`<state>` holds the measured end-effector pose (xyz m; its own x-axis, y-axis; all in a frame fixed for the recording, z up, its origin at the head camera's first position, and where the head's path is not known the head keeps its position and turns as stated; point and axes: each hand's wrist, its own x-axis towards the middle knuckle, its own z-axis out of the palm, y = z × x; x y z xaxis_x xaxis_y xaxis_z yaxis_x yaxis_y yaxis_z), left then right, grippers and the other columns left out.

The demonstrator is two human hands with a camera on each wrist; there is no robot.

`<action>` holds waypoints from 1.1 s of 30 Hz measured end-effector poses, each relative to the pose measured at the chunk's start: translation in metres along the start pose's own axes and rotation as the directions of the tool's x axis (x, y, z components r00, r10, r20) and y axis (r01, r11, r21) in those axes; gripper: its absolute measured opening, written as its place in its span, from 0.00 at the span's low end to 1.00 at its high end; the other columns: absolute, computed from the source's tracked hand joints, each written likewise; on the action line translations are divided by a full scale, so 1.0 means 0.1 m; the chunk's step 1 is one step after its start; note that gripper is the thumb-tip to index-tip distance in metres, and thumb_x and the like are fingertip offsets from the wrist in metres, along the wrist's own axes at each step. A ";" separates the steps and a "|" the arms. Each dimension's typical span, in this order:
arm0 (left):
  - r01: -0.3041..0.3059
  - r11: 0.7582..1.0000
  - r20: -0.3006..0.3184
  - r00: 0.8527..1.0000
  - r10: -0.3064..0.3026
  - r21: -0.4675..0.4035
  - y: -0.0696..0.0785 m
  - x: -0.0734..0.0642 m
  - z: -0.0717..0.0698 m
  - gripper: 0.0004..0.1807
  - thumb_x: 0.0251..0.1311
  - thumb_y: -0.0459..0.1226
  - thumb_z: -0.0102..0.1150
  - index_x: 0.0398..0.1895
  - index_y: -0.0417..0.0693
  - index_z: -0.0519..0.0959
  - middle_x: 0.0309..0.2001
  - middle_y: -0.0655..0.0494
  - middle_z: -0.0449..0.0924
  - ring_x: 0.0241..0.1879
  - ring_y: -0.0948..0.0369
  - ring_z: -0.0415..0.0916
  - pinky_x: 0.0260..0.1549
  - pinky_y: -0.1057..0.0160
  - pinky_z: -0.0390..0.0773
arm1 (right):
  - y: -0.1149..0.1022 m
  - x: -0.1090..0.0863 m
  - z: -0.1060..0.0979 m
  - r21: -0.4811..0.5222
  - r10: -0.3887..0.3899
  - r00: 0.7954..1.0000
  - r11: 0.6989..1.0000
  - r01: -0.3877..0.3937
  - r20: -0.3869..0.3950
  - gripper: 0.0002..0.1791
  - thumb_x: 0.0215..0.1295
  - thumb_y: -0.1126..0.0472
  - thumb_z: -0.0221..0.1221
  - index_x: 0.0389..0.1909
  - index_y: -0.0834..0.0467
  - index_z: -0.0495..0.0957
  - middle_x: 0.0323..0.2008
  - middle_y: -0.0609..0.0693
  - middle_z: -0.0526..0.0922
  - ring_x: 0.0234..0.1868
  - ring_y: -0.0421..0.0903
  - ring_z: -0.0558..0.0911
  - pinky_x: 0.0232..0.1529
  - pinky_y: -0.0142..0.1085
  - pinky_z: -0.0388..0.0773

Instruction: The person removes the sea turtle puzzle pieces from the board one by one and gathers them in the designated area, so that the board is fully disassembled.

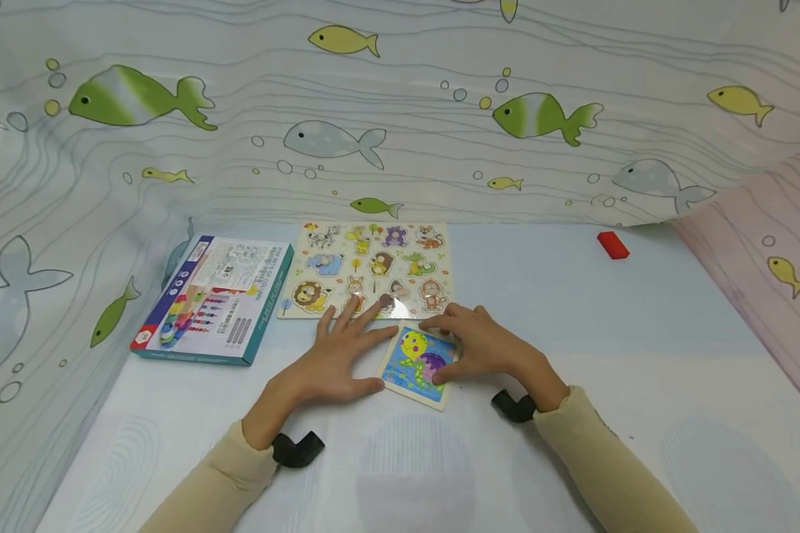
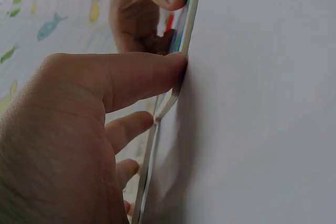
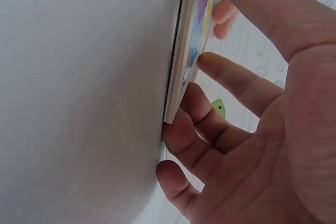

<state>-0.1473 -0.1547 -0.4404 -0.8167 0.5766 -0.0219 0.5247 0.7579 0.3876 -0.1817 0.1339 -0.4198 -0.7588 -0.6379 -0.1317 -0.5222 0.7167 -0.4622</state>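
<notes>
A small square wooden jigsaw puzzle with a yellow-headed, purple-shelled turtle lies face up, turned at an angle. My left hand spreads along its left side. Thumb and forefinger touch its edge at two places, and the other fingers reach over the large animal board. From the other side my right hand holds the puzzle, its thumb on the turtle picture and its bent fingers at the upper right corner. The right wrist view shows the puzzle's pale wooden edge beside the right fingers.
Just behind the hands lies a large animal peg board. To its left is a flat teal-edged box with printed pictures. A red block sits at the far right. A fish-patterned sheet rises behind the table.
</notes>
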 end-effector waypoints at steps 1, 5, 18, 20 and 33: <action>-0.006 1.000 -0.008 1.000 0.006 -0.002 0.00 0.00 0.00 0.43 0.56 0.59 0.63 0.77 0.67 0.64 0.85 0.57 0.38 0.83 0.42 0.26 0.73 0.29 0.30 | 0.00 0.00 0.00 0.001 0.002 1.000 1.000 -0.002 0.001 0.46 0.45 0.36 0.77 0.67 0.44 0.75 0.44 0.44 0.75 0.41 0.40 0.70 0.43 0.39 0.59; -0.026 0.999 -0.035 0.999 0.025 -0.018 -0.01 0.00 0.01 0.38 0.56 0.56 0.63 0.73 0.69 0.70 0.84 0.58 0.41 0.83 0.41 0.28 0.72 0.28 0.30 | -0.02 -0.01 -0.01 -0.008 0.004 1.000 1.000 -0.004 0.005 0.48 0.45 0.36 0.77 0.70 0.44 0.73 0.42 0.43 0.75 0.42 0.39 0.70 0.42 0.39 0.59; -0.059 0.996 -0.102 0.993 0.052 -0.069 -0.02 -0.02 0.02 0.27 0.60 0.43 0.58 0.64 0.73 0.79 0.79 0.60 0.60 0.83 0.43 0.35 0.74 0.31 0.31 | -0.01 0.01 -0.02 0.028 -0.005 1.000 1.000 0.006 -0.023 0.35 0.49 0.42 0.77 0.59 0.45 0.78 0.32 0.41 0.78 0.35 0.40 0.73 0.44 0.41 0.61; -0.063 0.995 -0.101 0.993 0.055 -0.071 -0.01 -0.02 0.02 0.27 0.60 0.42 0.57 0.64 0.72 0.79 0.79 0.60 0.61 0.83 0.42 0.36 0.74 0.30 0.32 | 0.02 0.03 -0.02 0.034 -0.015 0.998 0.999 0.017 -0.063 0.33 0.49 0.42 0.77 0.57 0.45 0.79 0.35 0.41 0.79 0.39 0.41 0.73 0.47 0.42 0.63; -0.061 0.998 -0.058 0.996 0.061 0.013 0.06 0.03 0.08 0.35 0.57 0.66 0.62 0.70 0.74 0.74 0.81 0.57 0.55 0.82 0.36 0.33 0.70 0.25 0.34 | 0.12 0.13 0.01 0.134 -0.042 0.989 0.989 0.061 -0.142 0.24 0.48 0.42 0.78 0.45 0.42 0.82 0.79 0.54 0.59 0.79 0.60 0.51 0.69 0.65 0.48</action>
<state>-0.1452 -0.1459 -0.4459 -0.7956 0.6033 0.0559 0.5764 0.7253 0.3763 -0.1976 0.1337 -0.4280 -0.7838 -0.6208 0.0138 -0.5107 0.6318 -0.5831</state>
